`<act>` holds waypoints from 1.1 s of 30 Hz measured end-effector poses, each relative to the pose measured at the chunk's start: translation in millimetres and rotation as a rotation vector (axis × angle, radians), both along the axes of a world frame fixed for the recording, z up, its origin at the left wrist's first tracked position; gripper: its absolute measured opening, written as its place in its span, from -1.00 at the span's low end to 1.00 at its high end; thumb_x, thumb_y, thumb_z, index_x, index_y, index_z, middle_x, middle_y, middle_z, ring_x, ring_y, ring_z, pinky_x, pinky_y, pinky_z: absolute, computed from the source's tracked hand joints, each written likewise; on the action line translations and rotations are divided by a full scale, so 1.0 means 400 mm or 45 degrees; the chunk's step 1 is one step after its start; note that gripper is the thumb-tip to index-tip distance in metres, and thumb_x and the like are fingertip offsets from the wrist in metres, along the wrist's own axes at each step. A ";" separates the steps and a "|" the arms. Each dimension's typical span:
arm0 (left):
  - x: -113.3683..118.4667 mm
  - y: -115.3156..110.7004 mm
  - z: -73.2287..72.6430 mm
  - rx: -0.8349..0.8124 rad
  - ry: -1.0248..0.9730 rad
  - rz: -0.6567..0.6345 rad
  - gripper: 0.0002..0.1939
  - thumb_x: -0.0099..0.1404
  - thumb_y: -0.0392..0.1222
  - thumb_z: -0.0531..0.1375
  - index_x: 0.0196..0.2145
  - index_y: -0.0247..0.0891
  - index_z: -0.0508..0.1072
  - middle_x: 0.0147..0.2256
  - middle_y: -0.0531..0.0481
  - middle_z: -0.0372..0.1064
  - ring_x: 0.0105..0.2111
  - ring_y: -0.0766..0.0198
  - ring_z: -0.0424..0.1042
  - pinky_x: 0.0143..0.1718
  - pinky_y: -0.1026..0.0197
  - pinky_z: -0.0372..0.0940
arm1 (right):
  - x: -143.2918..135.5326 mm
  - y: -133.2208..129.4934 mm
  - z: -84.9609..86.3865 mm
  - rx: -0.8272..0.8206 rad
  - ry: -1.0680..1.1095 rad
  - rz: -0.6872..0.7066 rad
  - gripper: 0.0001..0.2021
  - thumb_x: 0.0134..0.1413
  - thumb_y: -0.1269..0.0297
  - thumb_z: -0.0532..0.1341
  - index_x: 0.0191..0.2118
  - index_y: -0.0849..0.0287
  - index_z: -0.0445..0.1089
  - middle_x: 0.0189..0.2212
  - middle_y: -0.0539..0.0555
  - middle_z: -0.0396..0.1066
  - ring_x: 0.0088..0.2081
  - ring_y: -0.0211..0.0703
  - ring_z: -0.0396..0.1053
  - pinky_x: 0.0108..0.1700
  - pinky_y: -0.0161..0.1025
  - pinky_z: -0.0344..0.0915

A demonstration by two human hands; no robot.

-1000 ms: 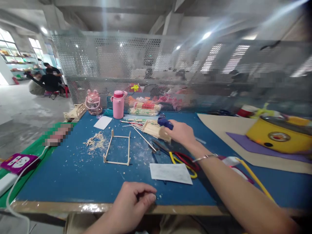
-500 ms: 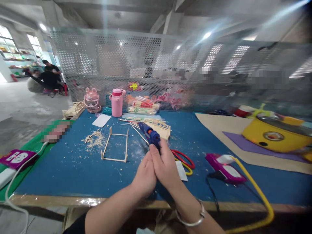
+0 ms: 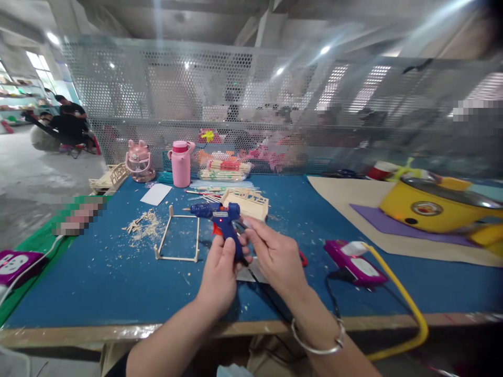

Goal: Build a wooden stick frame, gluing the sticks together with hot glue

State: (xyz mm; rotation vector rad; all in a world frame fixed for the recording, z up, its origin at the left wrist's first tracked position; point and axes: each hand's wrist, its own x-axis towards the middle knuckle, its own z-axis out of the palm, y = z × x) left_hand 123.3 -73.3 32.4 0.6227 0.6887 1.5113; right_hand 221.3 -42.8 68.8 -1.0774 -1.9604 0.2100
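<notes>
My left hand [image 3: 220, 272] is wrapped round the handle of a blue glue gun [image 3: 212, 210] with an orange trigger. The gun's nozzle points left, above the table. At the gun's rear end, my right hand [image 3: 275, 248] has its fingers pinched together; what lies between them is too small to make out. A rectangular frame of thin wooden sticks [image 3: 177, 258], with short uprights at some corners, lies to the left of the gun. Behind the gun sits a small wooden piece with a railing [image 3: 251, 206]. A black cord [image 3: 261, 285] hangs from the handle.
Wood scraps [image 3: 143, 228] and a white card [image 3: 156, 194] lie on the left. Further back stand a pink thermos [image 3: 181, 170], a pink bottle [image 3: 140, 165] and bagged sticks [image 3: 226, 170]. To the right are a purple power strip [image 3: 356, 264] and a yellow electric pot [image 3: 428, 207].
The glue gun has turned from pointing away to pointing left. My right hand has shifted to its rear end, while my left hand now grips the handle. The view has swung slightly right.
</notes>
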 end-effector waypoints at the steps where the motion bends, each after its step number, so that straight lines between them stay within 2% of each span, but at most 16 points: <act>1: -0.001 -0.001 0.002 0.022 0.012 0.013 -0.62 0.12 0.08 0.17 -0.23 -0.26 0.29 -0.31 -0.02 0.35 -0.33 0.30 0.37 -0.37 0.31 0.27 | 0.010 0.001 0.014 0.025 -0.072 0.006 -0.70 0.18 0.21 -0.04 -0.07 0.11 0.32 -0.17 0.11 0.44 -0.18 -0.12 0.41 -0.18 -0.21 0.33; 3: -0.004 -0.002 0.003 0.042 0.042 0.031 -0.64 0.13 0.08 0.16 -0.27 -0.27 0.29 -0.34 0.01 0.32 -0.37 0.35 0.34 -0.38 0.33 0.25 | 0.028 0.003 0.037 0.051 -0.188 -0.040 -0.70 0.18 0.23 -0.07 -0.06 0.14 0.29 -0.25 0.11 0.46 -0.25 -0.13 0.43 -0.25 -0.24 0.31; 7: -0.009 -0.005 0.002 0.061 0.036 0.063 -0.67 0.13 0.03 0.18 -0.28 -0.27 0.29 -0.36 0.04 0.30 -0.41 0.41 0.27 -0.36 0.35 0.22 | 0.050 0.009 0.060 0.080 -0.281 -0.086 -0.77 0.17 0.26 -0.07 -0.23 0.16 0.28 -0.44 0.06 0.42 -0.43 -0.19 0.38 -0.40 -0.30 0.23; 12: -0.010 -0.010 0.002 0.066 0.030 0.030 -0.70 0.14 0.02 0.18 -0.32 -0.27 0.29 -0.39 0.06 0.27 -0.47 0.46 0.22 -0.41 0.38 0.18 | 0.067 0.016 0.070 0.215 -0.247 -0.054 -0.82 0.16 0.30 -0.02 -0.30 0.16 0.31 -0.38 0.07 0.43 -0.34 -0.19 0.37 -0.31 -0.29 0.24; 21: -0.005 -0.005 -0.023 0.102 0.126 0.049 -0.69 0.14 0.05 0.17 -0.35 -0.28 0.35 -0.43 0.07 0.27 -0.48 0.45 0.20 -0.41 0.38 0.15 | 0.092 0.010 0.111 0.552 -0.412 -0.011 -0.87 0.10 0.35 0.10 -0.36 0.20 0.39 -0.43 0.10 0.47 -0.39 -0.15 0.35 -0.32 -0.20 0.24; 24: -0.004 -0.006 -0.024 0.076 0.142 0.034 -0.69 0.13 0.04 0.18 -0.38 -0.29 0.36 -0.45 0.07 0.27 -0.48 0.44 0.19 -0.40 0.37 0.14 | 0.091 0.002 0.128 0.482 -0.441 0.060 -0.84 0.11 0.34 0.09 -0.37 0.18 0.41 -0.45 0.08 0.48 -0.41 -0.18 0.36 -0.35 -0.24 0.25; 29: -0.002 -0.011 -0.020 0.068 0.120 -0.057 -0.69 0.14 0.05 0.17 -0.39 -0.30 0.36 -0.52 0.08 0.25 -0.50 0.43 0.19 -0.40 0.36 0.14 | 0.089 -0.001 0.143 0.216 -0.393 0.113 -0.82 0.12 0.31 0.07 -0.36 0.16 0.41 -0.43 0.06 0.49 -0.41 -0.23 0.40 -0.39 -0.32 0.24; 33: -0.001 -0.014 -0.019 0.059 0.145 -0.070 -0.68 0.12 0.05 0.19 -0.40 -0.31 0.36 -0.49 0.06 0.27 -0.49 0.43 0.21 -0.41 0.35 0.14 | 0.088 0.002 0.141 -0.090 -0.265 0.115 -0.81 0.10 0.30 0.07 -0.18 0.16 0.33 -0.58 -0.04 0.44 -0.58 -0.32 0.30 -0.49 -0.38 0.17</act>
